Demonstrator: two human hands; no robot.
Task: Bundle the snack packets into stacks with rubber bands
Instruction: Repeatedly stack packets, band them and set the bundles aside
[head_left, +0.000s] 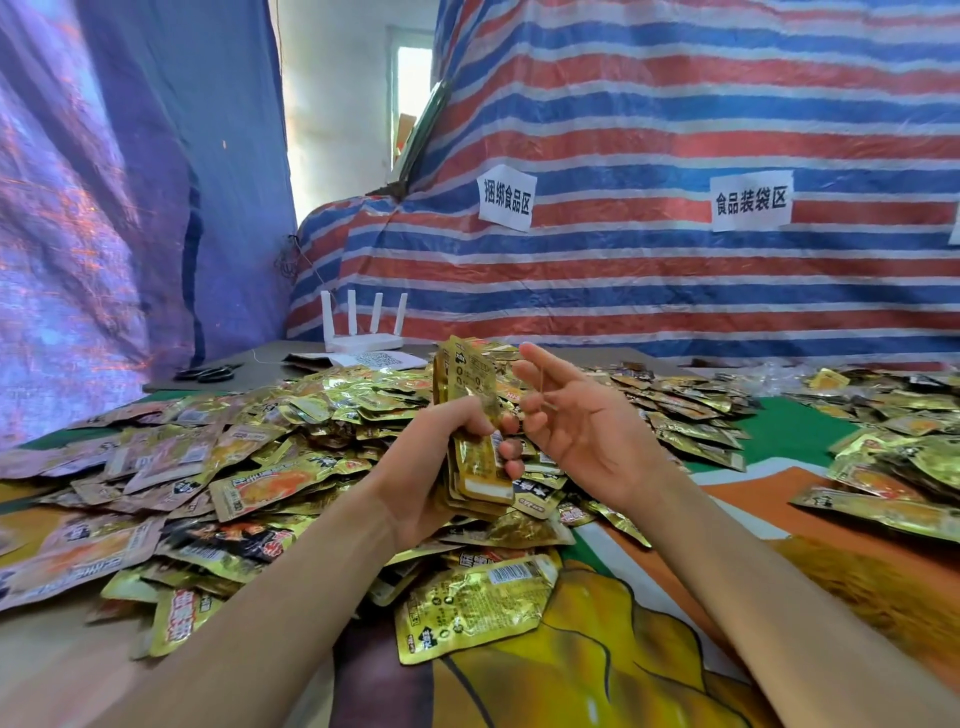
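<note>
- Stack of snack packets (470, 410) held upright above the bench (270, 368), in front of the chest and over the main heap.
- Left hand (441, 452) grips the stack from the left at its lower half, fingers curled round it, fingertips showing on the stack's right edge.
- Right hand (587, 421) is just right of the stack, palm turned in, fingers spread and mostly straight, not gripping the packets.
- Rubber band (540, 392) is a thin tan loop stretched across the right hand's fingers. Exactly which fingers carry it I cannot tell.
- Loose packets (249, 452), gold foil, lie in a big overlapping heap on the left and centre of the bench, under both hands.
- One gold packet (472, 603) lies flat near the front edge of the heap, barcode side up.
- Second pile (904, 467) sits on the right, apart from the main heap.
- Printed cloth (649, 649), orange, yellow and green, covers the near part of the bench.
- White router (363, 327) with four antennas stands at the far edge, scissors (208, 372) to its left.
- Striped tarp (675, 291) hangs behind with two paper signs (505, 197) taped on it, and a blue tarp (104, 182) is on the left.
</note>
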